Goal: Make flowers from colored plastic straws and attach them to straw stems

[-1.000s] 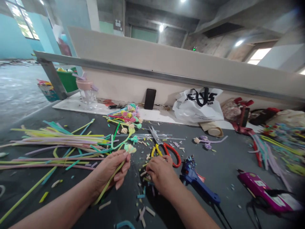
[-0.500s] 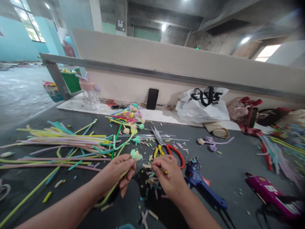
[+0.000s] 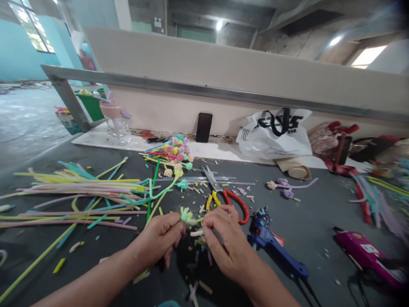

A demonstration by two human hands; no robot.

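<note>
So the left hand (image 3: 164,234) has its grip pinching a fuzzy mint-and-yellow flower (image 3: 185,214) above the dark grey tabletop (image 3: 319,213); right hand's (image 3: 225,236) just beside it, pinching a short yellow-green strip (image 3: 198,220).

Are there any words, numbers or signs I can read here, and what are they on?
No whole word or number can be read for sure.
White bag: big black letters, partly hidden by the black handle and creases, so the word is unclear.
White bag: smaller print too, but too tiny to read.
Purple tool: a pale label with marks, too blurred to read.
</note>
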